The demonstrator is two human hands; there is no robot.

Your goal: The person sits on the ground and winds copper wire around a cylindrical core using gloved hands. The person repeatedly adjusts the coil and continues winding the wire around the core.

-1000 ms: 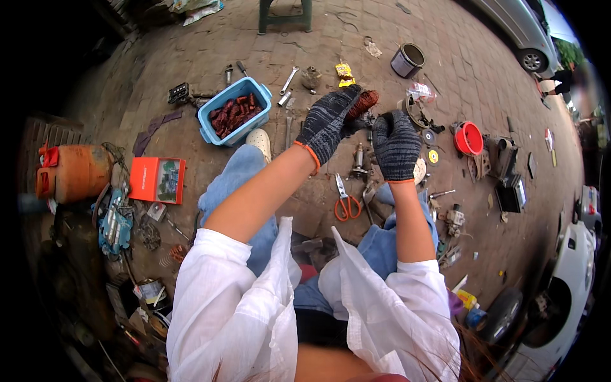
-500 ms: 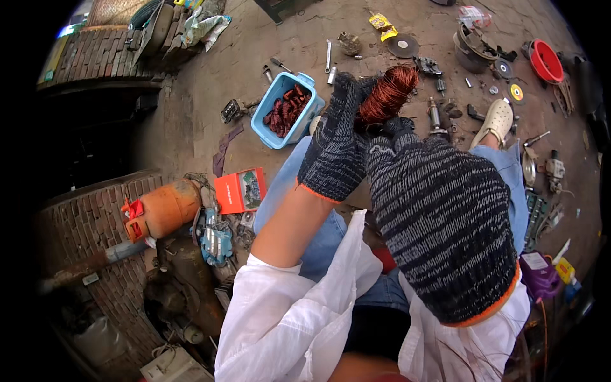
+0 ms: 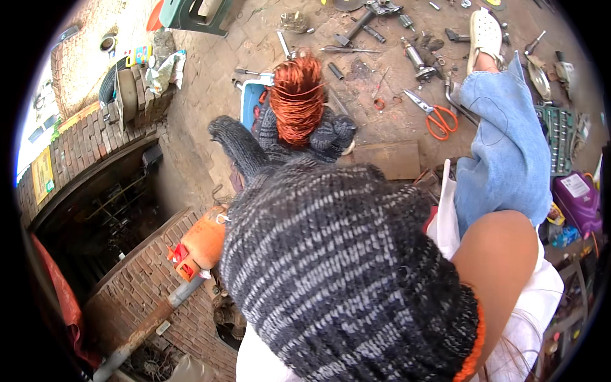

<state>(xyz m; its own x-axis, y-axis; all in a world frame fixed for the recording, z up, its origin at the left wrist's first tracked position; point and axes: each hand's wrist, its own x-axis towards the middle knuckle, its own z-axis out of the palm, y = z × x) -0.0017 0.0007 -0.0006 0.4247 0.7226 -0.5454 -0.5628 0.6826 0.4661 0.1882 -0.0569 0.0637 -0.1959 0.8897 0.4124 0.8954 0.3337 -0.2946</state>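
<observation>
A thick bundle of copper wire [image 3: 296, 102] stands upright beyond my hands, its loose ends flaring at the top. My right hand [image 3: 344, 254], in a dark grey knitted glove with an orange cuff, fills the middle of the view, reaching to the bundle's lower end. Gloved fingers [image 3: 332, 132] close round that base; another gloved digit [image 3: 237, 140] sticks out to the left. My left hand is mostly hidden behind the right glove, and which of these fingers belong to it I cannot tell. Behind the bundle, a light blue tub [image 3: 248, 105] is partly covered.
Orange-handled scissors [image 3: 434, 116] lie right of the bundle, near a flat board [image 3: 388, 159]. Metal tools and parts, including a cylindrical fitting [image 3: 417, 58], are scattered ahead. An orange gas cylinder [image 3: 205, 242] stands left. A green socket case [image 3: 557, 137] and purple jug [image 3: 576, 200] are at right.
The view has shifted and tilted. The wire bundle has moved left, now upright in front of the blue tub. My right glove has come across, covering most of my left arm.
</observation>
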